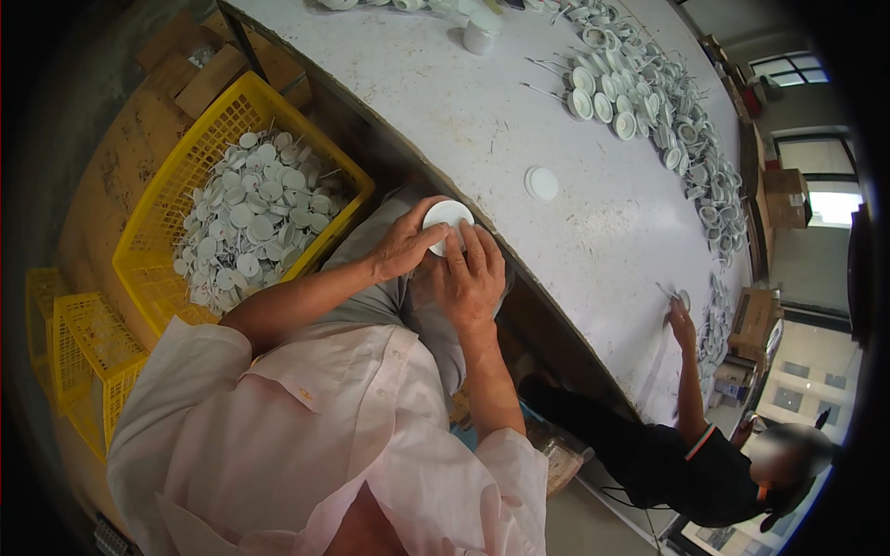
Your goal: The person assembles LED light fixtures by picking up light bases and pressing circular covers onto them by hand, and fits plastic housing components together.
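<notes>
Yellow crates (93, 357): seen at far left, well apart from the worktop (399, 88).
Yellow basket (139, 264): set beside the worktop's near edge, heaped with white round pieces (260, 208), thin wires showing among them.
Left hand (408, 246): grip closed around the rim of a white disc (448, 214), thumb laid over its face.
Disc's place: held above the lap, just off the worktop's near edge.
Right hand (470, 278): grip narrowed on the same disc, fingertips pressed to its lower part.
White container (479, 37): stood toward the worktop's left end.
Loose disc (540, 183): laid flat, closer to the near edge than the far.
Pile of white round parts (640, 102): spread along the far edge, some wires trailing.
Co-worker's hand (681, 326): seen toward the worktop's right end, a small white piece (684, 299) held.
</notes>
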Action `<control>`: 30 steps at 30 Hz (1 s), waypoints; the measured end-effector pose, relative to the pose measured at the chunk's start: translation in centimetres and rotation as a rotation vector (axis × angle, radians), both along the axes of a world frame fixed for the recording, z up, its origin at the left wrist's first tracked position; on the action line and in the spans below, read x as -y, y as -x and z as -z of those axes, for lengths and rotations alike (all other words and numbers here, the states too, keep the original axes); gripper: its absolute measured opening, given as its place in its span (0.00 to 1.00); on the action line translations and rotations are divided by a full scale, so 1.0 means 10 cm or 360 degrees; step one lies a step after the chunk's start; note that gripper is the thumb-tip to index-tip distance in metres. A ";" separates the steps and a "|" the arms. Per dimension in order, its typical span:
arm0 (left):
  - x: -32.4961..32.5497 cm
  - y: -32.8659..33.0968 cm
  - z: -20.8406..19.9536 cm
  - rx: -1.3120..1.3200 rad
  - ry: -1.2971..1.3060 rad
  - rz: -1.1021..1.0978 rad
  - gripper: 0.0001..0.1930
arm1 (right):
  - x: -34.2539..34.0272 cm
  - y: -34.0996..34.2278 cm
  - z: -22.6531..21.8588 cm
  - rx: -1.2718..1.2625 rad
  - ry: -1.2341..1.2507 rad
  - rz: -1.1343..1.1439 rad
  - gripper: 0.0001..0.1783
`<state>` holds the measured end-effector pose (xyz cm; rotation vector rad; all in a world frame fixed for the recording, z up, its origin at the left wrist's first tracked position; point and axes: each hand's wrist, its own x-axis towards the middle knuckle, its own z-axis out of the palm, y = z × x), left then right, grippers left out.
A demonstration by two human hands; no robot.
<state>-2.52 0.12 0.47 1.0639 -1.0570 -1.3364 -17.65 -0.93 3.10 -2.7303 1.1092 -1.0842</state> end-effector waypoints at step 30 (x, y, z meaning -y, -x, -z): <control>-0.47 -1.90 1.23 0.0186 -0.0883 -0.1174 0.31 | 1.90 3.21 0.52 0.0220 0.0076 0.1733 0.19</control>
